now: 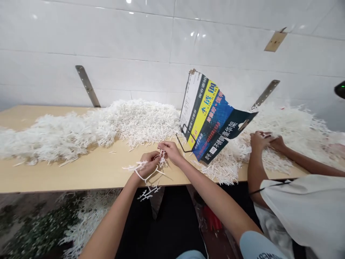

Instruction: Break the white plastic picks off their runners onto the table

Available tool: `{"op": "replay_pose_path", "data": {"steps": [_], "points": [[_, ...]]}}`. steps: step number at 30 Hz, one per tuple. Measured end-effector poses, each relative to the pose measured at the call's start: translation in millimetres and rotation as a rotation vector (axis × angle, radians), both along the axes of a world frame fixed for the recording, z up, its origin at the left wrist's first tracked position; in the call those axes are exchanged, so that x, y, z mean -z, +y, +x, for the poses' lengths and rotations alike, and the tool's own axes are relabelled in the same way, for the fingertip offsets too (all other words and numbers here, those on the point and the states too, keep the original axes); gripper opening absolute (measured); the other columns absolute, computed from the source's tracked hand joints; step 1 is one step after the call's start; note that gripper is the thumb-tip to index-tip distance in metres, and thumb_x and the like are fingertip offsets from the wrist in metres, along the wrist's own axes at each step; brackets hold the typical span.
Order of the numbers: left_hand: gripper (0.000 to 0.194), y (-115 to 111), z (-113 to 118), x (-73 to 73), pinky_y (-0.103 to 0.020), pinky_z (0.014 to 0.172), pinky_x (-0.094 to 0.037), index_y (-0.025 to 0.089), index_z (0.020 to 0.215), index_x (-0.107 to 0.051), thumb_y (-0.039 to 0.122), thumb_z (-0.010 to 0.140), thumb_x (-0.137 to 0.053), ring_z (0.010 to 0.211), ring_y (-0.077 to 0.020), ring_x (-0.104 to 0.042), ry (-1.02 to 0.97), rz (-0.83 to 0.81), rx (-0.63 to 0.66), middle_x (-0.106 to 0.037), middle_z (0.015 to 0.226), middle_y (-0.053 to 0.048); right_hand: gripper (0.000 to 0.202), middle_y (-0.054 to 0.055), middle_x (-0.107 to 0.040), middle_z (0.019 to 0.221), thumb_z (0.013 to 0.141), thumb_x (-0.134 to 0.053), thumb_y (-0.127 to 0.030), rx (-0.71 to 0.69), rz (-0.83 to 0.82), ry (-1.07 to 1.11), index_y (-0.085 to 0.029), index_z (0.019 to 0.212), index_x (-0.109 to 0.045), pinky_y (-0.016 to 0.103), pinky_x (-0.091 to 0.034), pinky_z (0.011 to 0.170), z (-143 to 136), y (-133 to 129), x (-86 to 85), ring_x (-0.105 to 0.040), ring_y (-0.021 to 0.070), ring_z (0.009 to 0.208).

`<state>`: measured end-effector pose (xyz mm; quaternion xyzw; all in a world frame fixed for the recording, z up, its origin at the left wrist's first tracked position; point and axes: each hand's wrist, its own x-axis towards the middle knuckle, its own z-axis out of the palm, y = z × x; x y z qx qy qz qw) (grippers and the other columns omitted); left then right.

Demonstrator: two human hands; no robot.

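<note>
Over the front edge of the table, my left hand (148, 162) is closed around a white plastic branch (145, 178), whose forked twigs hang out below and to the left of the fingers. My right hand (170, 151) meets it from the right, fingers pinched on small white twigs (162, 158) between the two hands. Whether those twigs belong to the same branch I cannot tell. Behind my hands lies a large heap of white branch pieces (145, 118), stretching along the table to the left.
A printed cardboard sheet (212, 118) stands upright on the wooden table (40, 180), right of my hands, by a black wire frame (183, 145). Beyond it are more white pieces (285, 122) and a co-worker's hands (265, 140). White branches (91, 212) and green foliage (45, 226) lie below the table.
</note>
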<state>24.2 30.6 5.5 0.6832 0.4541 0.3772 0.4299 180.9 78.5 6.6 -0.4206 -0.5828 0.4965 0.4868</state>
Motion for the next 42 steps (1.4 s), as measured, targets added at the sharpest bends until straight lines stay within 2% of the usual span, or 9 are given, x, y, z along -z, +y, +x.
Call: {"op": "replay_pose_path", "data": {"steps": [4, 9, 14, 19, 25, 30, 36, 40, 42], "points": [[0.029, 2, -3, -3.6, -0.028, 0.067, -0.042, 0.018, 0.081, -0.073, 0.031, 0.085, -0.048, 0.072, -0.0186, -0.059, 0.087, 0.052, -0.038, -0.069, 0.073, -0.003, 0.048, -0.003, -0.048, 0.061, 0.076, -0.070, -0.064, 0.031, -0.039, 0.015, -0.017, 0.071, -0.062, 0.024, -0.032, 0.048, 5, 3, 7.3, -0.041, 0.0103, 0.052], [0.026, 5, -1, 0.1, -0.028, 0.061, -0.036, 0.019, 0.069, -0.068, 0.029, 0.081, -0.047, 0.064, -0.0169, -0.052, 0.124, 0.039, -0.099, -0.060, 0.061, -0.001, 0.047, -0.005, -0.040, 0.057, 0.080, -0.062, -0.065, 0.179, -0.032, 0.006, -0.019, 0.070, -0.057, 0.025, -0.028, 0.046, 0, 10, 13.0, -0.034, 0.0105, 0.049], [0.025, 5, -3, 1.4, -0.028, 0.059, -0.035, 0.020, 0.065, -0.062, 0.027, 0.081, -0.044, 0.063, -0.0176, -0.052, 0.146, 0.021, -0.099, -0.057, 0.060, -0.002, 0.036, -0.001, -0.050, 0.059, 0.081, -0.067, -0.051, 0.238, 0.079, -0.086, -0.018, 0.067, -0.064, 0.027, -0.034, 0.057, 4, 13, 10.8, -0.044, 0.0146, 0.060], [0.020, 15, -1, -2.3, -0.030, 0.067, -0.042, 0.020, 0.085, -0.068, 0.035, 0.082, -0.056, 0.078, -0.0224, -0.060, 0.192, 0.085, -0.067, -0.069, 0.083, -0.008, 0.032, 0.001, -0.060, 0.064, 0.087, -0.064, -0.043, 0.124, 0.281, -0.315, -0.018, 0.068, -0.068, 0.028, -0.036, 0.064, 15, 20, 1.4, -0.049, 0.0148, 0.064], [0.041, 31, 19, 0.8, -0.028, 0.058, -0.032, 0.021, 0.065, -0.059, 0.049, 0.092, -0.050, 0.056, -0.0167, -0.050, 0.289, 0.073, -0.001, -0.055, 0.056, -0.001, 0.037, 0.001, -0.061, 0.063, 0.083, -0.069, -0.049, 0.034, 0.163, -0.196, -0.015, 0.068, -0.070, 0.026, -0.039, 0.062, 22, 27, 2.4, -0.054, 0.0148, 0.065], [0.042, 33, 19, 9.9, -0.029, 0.059, -0.028, 0.021, 0.061, -0.056, 0.044, 0.095, -0.046, 0.053, -0.0146, -0.044, 0.361, 0.173, -0.029, -0.049, 0.053, 0.001, 0.039, 0.001, -0.060, 0.061, 0.082, -0.068, -0.051, 0.126, 0.098, -0.210, -0.016, 0.066, -0.068, 0.025, -0.037, 0.057, 26, 37, 14.0, -0.051, 0.0141, 0.061], [0.042, 27, 14, 10.7, -0.029, 0.060, -0.029, 0.020, 0.061, -0.057, 0.042, 0.095, -0.049, 0.052, -0.0136, -0.043, 0.376, 0.220, 0.086, -0.047, 0.052, 0.002, 0.042, 0.000, -0.053, 0.058, 0.092, -0.054, -0.052, 0.261, 0.045, -0.205, -0.018, 0.068, -0.064, 0.025, -0.035, 0.050, 28, 58, 18.1, -0.043, 0.0128, 0.052], [0.039, 25, 16, 7.4, -0.030, 0.060, -0.031, 0.021, 0.065, -0.058, 0.041, 0.096, -0.047, 0.055, -0.0156, -0.047, 0.332, 0.162, -0.046, -0.050, 0.056, 0.000, 0.032, 0.002, -0.061, 0.064, 0.087, -0.061, -0.042, 0.230, 0.076, -0.202, -0.017, 0.069, -0.067, 0.023, -0.037, 0.052, 25, 58, 10.7, -0.048, 0.0126, 0.058], [0.034, 28, 18, 11.3, -0.030, 0.059, -0.034, 0.023, 0.071, -0.061, 0.041, 0.096, -0.047, 0.056, -0.0171, -0.050, 0.258, 0.132, -0.127, -0.052, 0.057, 0.000, 0.024, 0.004, -0.069, 0.080, 0.085, -0.064, -0.038, 0.168, 0.069, -0.170, -0.017, 0.087, -0.074, 0.022, -0.038, 0.050, 25, 56, 9.0, -0.052, 0.0116, 0.060]]}}
